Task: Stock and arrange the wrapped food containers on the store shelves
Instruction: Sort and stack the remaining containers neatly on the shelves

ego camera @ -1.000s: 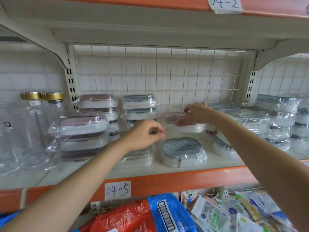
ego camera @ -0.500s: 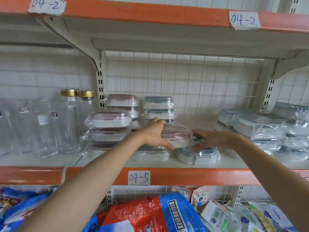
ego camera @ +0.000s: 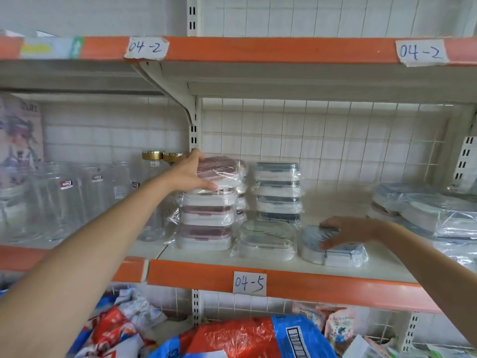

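Observation:
My left hand (ego camera: pixel 189 174) grips a wrapped pink-lidded container (ego camera: pixel 222 174) by its left end, thumb under and fingers over it, on top of a stack of pink-lidded containers (ego camera: pixel 206 223). My right hand (ego camera: pixel 347 229) rests over a wrapped grey-lidded container (ego camera: pixel 335 250) lying on the shelf (ego camera: pixel 196 257) near its front edge, fingers curled round its top. Between them lies a clear-lidded wrapped container (ego camera: pixel 267 240). Behind it stands a stack of grey-lidded containers (ego camera: pixel 278 192).
Glass jars (ego camera: pixel 77 200) with gold lids fill the shelf's left side. More wrapped containers (ego camera: pixel 423 210) lie piled at the right. An upper shelf edge (ego camera: pixel 258 49) hangs overhead. Plastic bags (ego camera: pixel 232 337) of goods sit below the shelf.
My left hand has lifted the pink-lidded container from the shelf's middle up and left onto the pink stack. My right hand has let go of it and come down onto the grey-lidded container.

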The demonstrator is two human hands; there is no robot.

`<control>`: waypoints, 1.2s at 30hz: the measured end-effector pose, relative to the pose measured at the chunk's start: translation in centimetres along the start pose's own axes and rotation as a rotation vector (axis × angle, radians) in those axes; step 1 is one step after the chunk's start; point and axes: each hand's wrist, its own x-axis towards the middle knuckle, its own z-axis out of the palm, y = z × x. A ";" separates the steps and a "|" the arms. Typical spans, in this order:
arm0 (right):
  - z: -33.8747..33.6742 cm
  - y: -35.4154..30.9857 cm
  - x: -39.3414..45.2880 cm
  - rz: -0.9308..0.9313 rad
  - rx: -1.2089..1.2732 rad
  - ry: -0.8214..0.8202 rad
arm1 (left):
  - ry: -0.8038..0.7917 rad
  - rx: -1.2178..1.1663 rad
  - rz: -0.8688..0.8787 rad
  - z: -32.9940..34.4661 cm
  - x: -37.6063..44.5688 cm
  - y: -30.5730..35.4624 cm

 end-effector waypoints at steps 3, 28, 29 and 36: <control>0.0 -0.2 0.4 -0.010 0.000 0.009 | -0.026 -0.002 0.000 -0.1 0.8 -0.7; 4.0 0.1 -0.3 0.015 0.343 0.336 | -0.085 0.115 0.546 17.5 -4.6 10.1; 4.3 0.0 -0.3 0.030 0.342 0.381 | -0.046 0.143 0.545 18.4 -4.7 10.1; 6.0 -1.7 -1.0 0.088 0.361 0.637 | 0.059 0.114 0.562 19.5 -5.0 9.6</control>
